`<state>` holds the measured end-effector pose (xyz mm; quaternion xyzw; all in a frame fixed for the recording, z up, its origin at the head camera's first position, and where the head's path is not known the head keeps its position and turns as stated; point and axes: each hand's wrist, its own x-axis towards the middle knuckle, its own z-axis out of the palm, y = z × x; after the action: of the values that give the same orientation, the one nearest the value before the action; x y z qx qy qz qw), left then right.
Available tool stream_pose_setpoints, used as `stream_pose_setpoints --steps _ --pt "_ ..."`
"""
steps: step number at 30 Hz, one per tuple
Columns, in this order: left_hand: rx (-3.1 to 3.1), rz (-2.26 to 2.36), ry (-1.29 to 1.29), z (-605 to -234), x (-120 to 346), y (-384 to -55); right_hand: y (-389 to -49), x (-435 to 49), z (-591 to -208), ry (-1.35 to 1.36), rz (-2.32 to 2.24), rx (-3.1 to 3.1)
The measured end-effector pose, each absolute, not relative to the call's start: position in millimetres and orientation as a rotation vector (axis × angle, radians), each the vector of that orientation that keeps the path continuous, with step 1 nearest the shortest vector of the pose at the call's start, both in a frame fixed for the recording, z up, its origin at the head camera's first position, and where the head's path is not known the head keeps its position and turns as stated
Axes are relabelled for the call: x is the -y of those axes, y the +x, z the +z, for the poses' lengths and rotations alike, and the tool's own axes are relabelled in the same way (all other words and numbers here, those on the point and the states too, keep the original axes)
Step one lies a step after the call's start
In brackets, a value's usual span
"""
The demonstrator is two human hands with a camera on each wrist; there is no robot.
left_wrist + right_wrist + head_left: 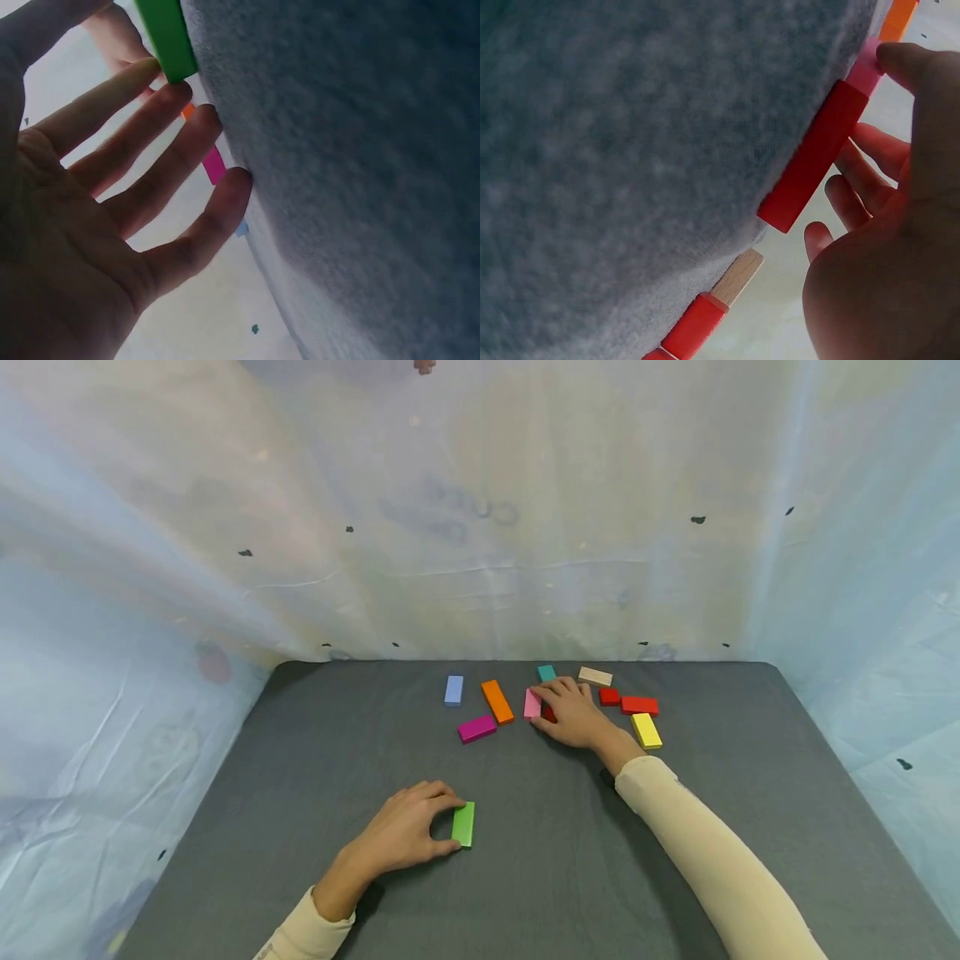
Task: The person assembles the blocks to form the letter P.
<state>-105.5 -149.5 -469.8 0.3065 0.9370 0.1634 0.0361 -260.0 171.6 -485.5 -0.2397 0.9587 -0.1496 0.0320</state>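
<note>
Near the front middle of the table, my left hand (405,828) pinches a green block (463,825) by its ends between thumb and index finger. In the left wrist view that green block (169,41) sits at the top, with the other fingers spread below it. Farther back, my right hand (573,714) has thumb and index finger at the two ends of a pink block (532,702). A dark red block (814,157) lies right beside the pink block (865,69) in the right wrist view, mostly hidden under the hand in the head view.
Left of the right hand lie orange (497,702), magenta (477,728) and light blue (453,690) blocks. Behind it are a teal block (547,673) and a wooden one (595,677). Red (639,705) and yellow (647,731) blocks lie to its right. A pale curtain (480,527) surrounds the grey table.
</note>
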Motion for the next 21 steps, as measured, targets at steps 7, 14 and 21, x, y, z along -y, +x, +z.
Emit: stream_pose_setpoints --steps 7,14,21 --pt "-2.854 0.495 0.895 -466.9 146.7 -103.0 -259.5 -169.8 -487.7 -0.792 -0.443 -2.957" --pt "-2.864 0.503 0.880 -465.7 143.1 -102.3 -259.7 -170.2 -485.5 -0.794 -0.431 -2.974" --pt "-2.882 0.577 0.871 -467.3 143.6 -103.2 -251.0 -167.8 -484.6 -0.809 -0.408 -3.013"
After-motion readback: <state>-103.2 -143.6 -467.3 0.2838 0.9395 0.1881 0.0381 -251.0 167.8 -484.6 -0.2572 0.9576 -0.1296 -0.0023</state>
